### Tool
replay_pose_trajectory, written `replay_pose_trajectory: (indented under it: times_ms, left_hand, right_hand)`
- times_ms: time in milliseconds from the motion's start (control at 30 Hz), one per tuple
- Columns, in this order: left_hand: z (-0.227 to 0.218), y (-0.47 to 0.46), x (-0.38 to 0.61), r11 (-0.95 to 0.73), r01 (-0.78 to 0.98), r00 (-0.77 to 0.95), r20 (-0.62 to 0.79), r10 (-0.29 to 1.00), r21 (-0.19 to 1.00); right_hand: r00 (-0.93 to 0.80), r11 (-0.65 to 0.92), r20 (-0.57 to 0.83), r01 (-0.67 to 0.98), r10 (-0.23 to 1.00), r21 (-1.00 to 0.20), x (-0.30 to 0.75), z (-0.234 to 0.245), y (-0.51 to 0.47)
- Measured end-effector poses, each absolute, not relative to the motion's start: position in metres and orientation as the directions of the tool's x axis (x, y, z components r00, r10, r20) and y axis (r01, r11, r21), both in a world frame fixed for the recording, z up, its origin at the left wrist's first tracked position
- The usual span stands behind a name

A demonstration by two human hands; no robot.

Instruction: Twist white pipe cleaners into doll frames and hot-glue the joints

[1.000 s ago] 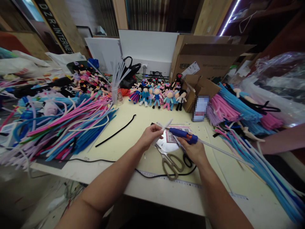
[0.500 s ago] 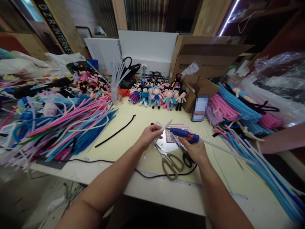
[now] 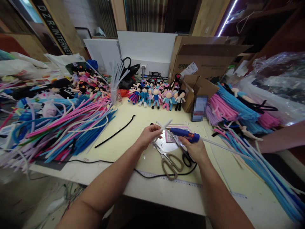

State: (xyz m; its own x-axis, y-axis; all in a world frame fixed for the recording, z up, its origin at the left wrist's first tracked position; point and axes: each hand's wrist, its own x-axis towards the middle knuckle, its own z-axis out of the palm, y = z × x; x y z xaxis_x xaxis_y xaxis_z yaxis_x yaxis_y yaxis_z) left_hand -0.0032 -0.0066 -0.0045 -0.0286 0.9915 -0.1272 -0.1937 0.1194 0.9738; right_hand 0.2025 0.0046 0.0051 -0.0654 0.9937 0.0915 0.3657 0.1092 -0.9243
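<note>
The left hand (image 3: 149,135) pinches crossed white pipe cleaners (image 3: 165,124); the right hand (image 3: 194,149) grips a glue gun (image 3: 184,133), best aimed squarely at the crossing.

The glue gun (image 3: 184,133) in my right hand (image 3: 194,149) is royal blue with an orange trigger, and a milky white glue stick (image 3: 221,148) trails from its back. The 2 crossed pipe cleaners (image 3: 164,126) in my left hand (image 3: 150,135) are white. The desk (image 3: 133,140) is pale yellow with a white front edge. On it lie a black pipe cleaner (image 3: 116,131), a black cable (image 3: 152,175), scissors with olive-tan handles (image 3: 170,160) and scissors with black handles (image 3: 187,157). The pile of pipe cleaners (image 3: 64,127) on my left mixes hot pink, sky blue, white and lilac. The bundles (image 3: 228,105) on my right are pink and blue. The dolls (image 3: 156,95) wear blue, pink and black. The cardboard box (image 3: 205,60) is brown.
</note>
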Motion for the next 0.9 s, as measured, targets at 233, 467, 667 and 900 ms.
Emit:
replay_pose_trajectory:
  times_ms: [233,467,667,900]
  left_hand:
    - [-0.004,-0.007,-0.004,0.108,-0.189,-0.015,-0.113,0.993,0.976]
    - [-0.003,-0.007,-0.004,0.139,-0.215,0.015,-0.139,0.990,0.967]
    - [-0.004,-0.007,-0.004,0.184,-0.272,0.070,-0.171,0.983,0.945]
    - [-0.006,-0.005,-0.007,0.197,-0.345,0.077,-0.181,0.980,0.918]
  right_hand:
    - [-0.097,0.111,0.080,0.385,0.992,-0.916,0.205,0.005,0.006]
    - [-0.116,0.124,0.087,0.372,0.989,-0.920,0.206,0.006,0.007]
    - [-0.102,0.102,0.067,0.391,0.993,-0.915,0.207,0.003,0.008]
    - [0.032,0.092,0.121,0.466,0.992,-0.880,0.222,0.001,0.020]
